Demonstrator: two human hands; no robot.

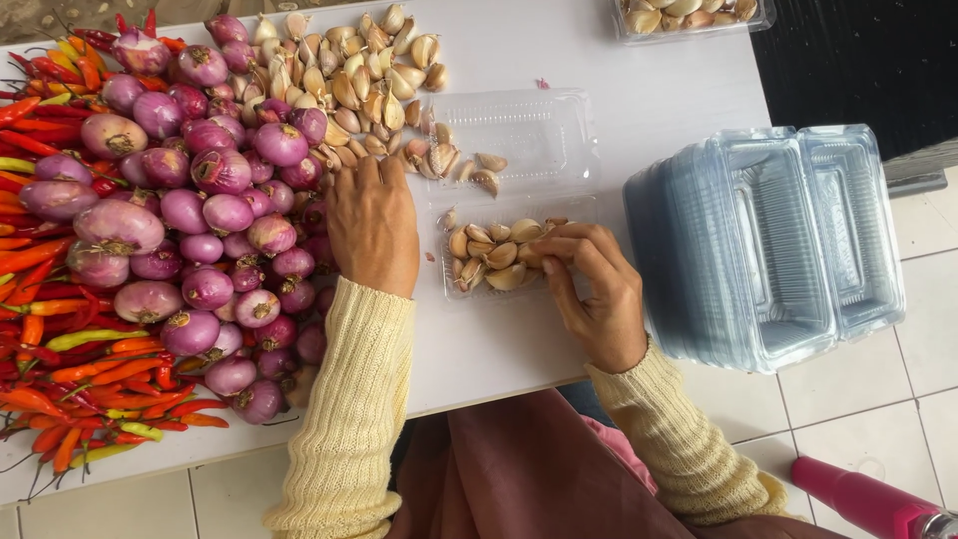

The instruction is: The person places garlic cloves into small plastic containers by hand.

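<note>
My left hand (372, 225) lies palm down at the edge of a heap of garlic cloves (354, 75), fingers curled among the cloves; whether it grips any is hidden. My right hand (594, 289) rests on a clear plastic clamshell box (519, 215) that lies open on the white table (639, 90). Its fingertips pinch garlic cloves (494, 258) lying in the near half of the box. A few more cloves (454, 162) sit at the far half's left edge. Both arms wear cream knitted sleeves.
A big heap of purple shallots (205, 200) lies left of my left hand, with red and orange chillies (60, 339) beyond it. A stack of empty clear boxes (768, 240) stands at the right table edge. Another box of garlic (689, 15) sits far right. A pink object (868, 499) lies on the tiled floor.
</note>
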